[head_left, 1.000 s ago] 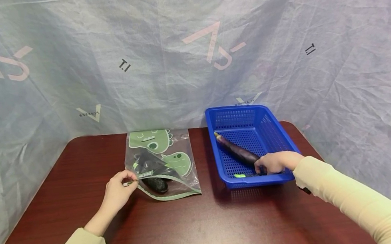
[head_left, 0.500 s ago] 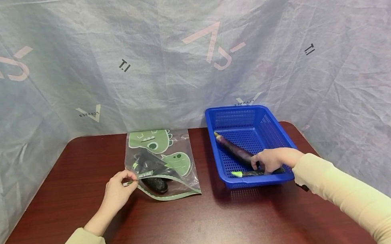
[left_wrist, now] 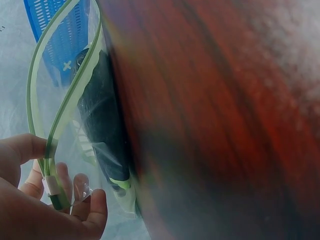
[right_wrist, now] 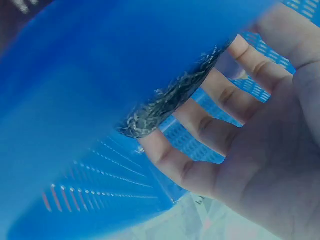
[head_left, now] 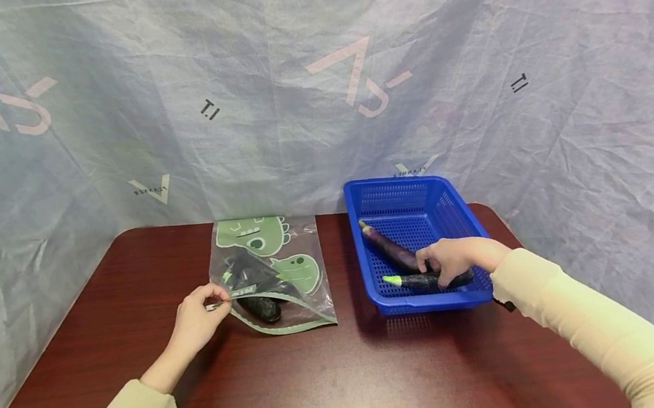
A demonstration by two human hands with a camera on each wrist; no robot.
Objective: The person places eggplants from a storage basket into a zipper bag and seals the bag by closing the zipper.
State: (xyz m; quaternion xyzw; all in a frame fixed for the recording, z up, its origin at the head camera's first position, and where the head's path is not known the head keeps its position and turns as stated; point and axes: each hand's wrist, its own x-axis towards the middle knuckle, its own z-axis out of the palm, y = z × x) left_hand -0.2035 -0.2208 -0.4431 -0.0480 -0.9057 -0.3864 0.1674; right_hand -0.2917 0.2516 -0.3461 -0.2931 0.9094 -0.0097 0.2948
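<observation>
Now the zucchini [head_left: 423, 280] shows more than before inside the blue basket [head_left: 441, 301]: your right hand [head_left: 456, 258] grips it, so it seems picked; your left hand [head_left: 203, 318] pinches the bag [head_left: 298, 271] (its mouth gapes).

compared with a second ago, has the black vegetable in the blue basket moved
Yes: in the head view, the black vegetable shows higher, farther from the blue basket's near rim.
</observation>
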